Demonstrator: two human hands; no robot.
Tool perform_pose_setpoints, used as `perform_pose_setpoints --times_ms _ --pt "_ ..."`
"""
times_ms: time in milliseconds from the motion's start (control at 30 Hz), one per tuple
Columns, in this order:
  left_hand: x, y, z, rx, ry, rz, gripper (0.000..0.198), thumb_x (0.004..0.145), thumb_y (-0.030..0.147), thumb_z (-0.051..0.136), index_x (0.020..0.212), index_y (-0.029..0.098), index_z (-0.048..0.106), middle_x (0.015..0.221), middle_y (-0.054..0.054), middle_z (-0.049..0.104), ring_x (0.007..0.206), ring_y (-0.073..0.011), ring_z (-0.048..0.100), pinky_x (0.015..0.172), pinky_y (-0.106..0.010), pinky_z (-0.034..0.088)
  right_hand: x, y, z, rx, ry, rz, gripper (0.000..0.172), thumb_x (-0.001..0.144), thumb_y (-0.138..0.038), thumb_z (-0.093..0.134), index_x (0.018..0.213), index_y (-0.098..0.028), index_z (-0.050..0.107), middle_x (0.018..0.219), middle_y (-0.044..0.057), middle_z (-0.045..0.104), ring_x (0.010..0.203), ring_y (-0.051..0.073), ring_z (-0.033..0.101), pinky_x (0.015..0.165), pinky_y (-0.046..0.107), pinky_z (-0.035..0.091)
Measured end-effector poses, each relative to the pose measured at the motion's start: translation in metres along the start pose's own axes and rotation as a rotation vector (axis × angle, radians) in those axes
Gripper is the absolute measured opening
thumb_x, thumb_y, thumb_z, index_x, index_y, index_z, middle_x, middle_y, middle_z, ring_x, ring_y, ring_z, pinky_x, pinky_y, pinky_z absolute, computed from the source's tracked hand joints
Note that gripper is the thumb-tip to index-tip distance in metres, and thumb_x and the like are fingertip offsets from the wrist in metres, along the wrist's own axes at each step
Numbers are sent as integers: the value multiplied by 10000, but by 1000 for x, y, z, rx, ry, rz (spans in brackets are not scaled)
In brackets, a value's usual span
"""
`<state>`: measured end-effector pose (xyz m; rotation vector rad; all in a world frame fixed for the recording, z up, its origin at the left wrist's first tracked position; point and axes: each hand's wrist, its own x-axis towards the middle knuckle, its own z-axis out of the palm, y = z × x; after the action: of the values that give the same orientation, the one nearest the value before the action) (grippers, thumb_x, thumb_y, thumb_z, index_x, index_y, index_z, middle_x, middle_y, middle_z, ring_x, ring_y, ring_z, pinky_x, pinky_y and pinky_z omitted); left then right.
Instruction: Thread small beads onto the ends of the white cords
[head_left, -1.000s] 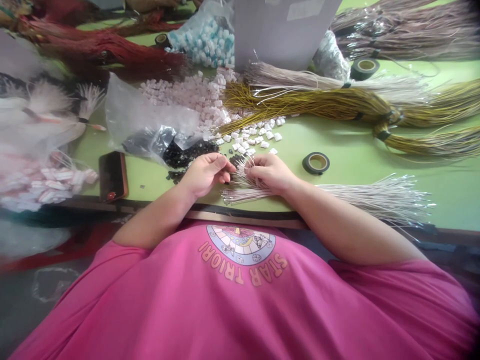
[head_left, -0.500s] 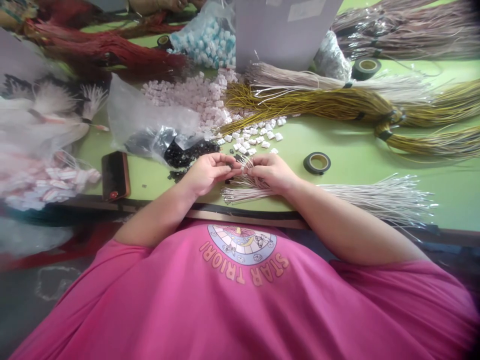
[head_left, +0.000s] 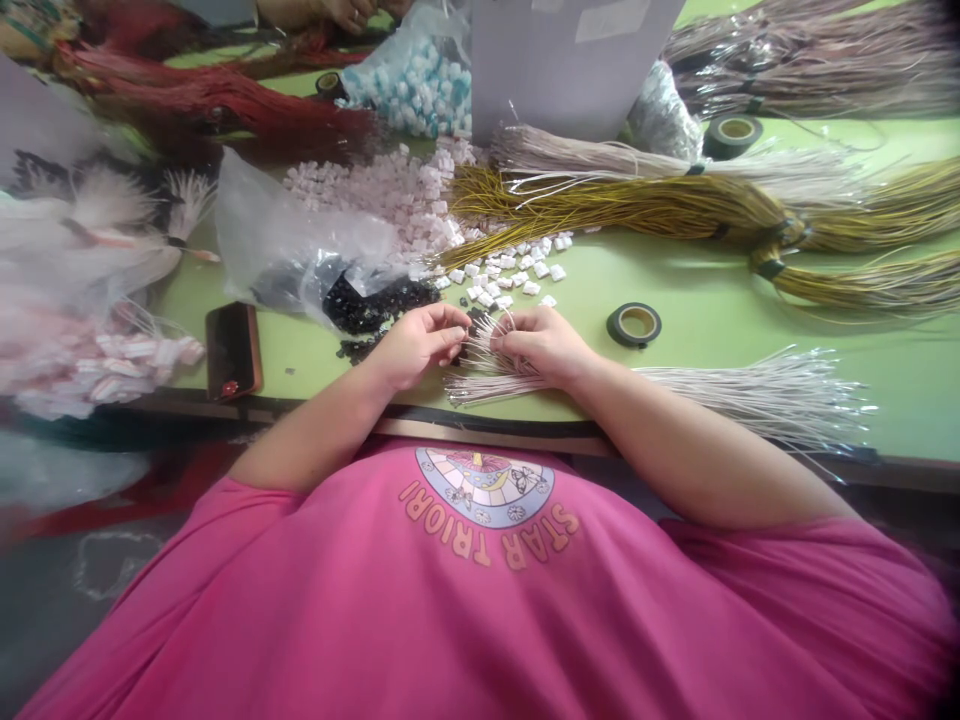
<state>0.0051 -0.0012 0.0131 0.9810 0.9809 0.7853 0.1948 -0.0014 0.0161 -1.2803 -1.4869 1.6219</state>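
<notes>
My right hand (head_left: 541, 343) is closed around a bundle of thin white wires (head_left: 735, 395) that lies along the green table (head_left: 697, 300). The wire tips fan out between my two hands. My left hand (head_left: 417, 345) has its fingers pinched together right at those tips, on something too small to make out. A heap of small black connectors (head_left: 375, 305) spills from a clear bag just beyond my left hand. Loose white connectors (head_left: 510, 275) lie scattered just beyond my right hand.
A roll of dark tape (head_left: 634, 324) sits right of my hands, another (head_left: 731, 135) farther back. Yellow wire bundles (head_left: 675, 210), red wires (head_left: 225, 105), a pink connector pile (head_left: 390, 190), a grey box (head_left: 562, 60) and a phone (head_left: 234, 350) crowd the table.
My left hand's fingers have curled tighter and shifted slightly toward the wire tips. My right hand has stayed on the bundle.
</notes>
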Motion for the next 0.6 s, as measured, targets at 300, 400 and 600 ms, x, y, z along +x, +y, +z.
perform_pose_setpoints --times_ms 300,400,600 --pt "-3 0 5 242 66 100 140 682 158 669 789 160 579 549 45 545 425 -57 475 420 -199 389 -1 -1 2 -116 21 -43 156 669 -265 575 638 -119 621 471 -43 460 469 64 383 496 225 304" --pt "-4 0 5 270 88 101 159 653 109 663 790 155 597 600 31 580 462 -62 499 453 -206 416 -2 -2 2 -172 13 -64 167 695 -261 553 658 -124 641 459 -46 445 475 67 384 503 222 305" --pt "-3 -2 4 286 74 109 133 672 153 669 793 156 613 572 30 566 466 -64 496 469 -212 426 -2 -3 1 -276 -8 -105 205 724 -277 525 675 -135 664 480 -47 449 488 68 389 519 219 311"
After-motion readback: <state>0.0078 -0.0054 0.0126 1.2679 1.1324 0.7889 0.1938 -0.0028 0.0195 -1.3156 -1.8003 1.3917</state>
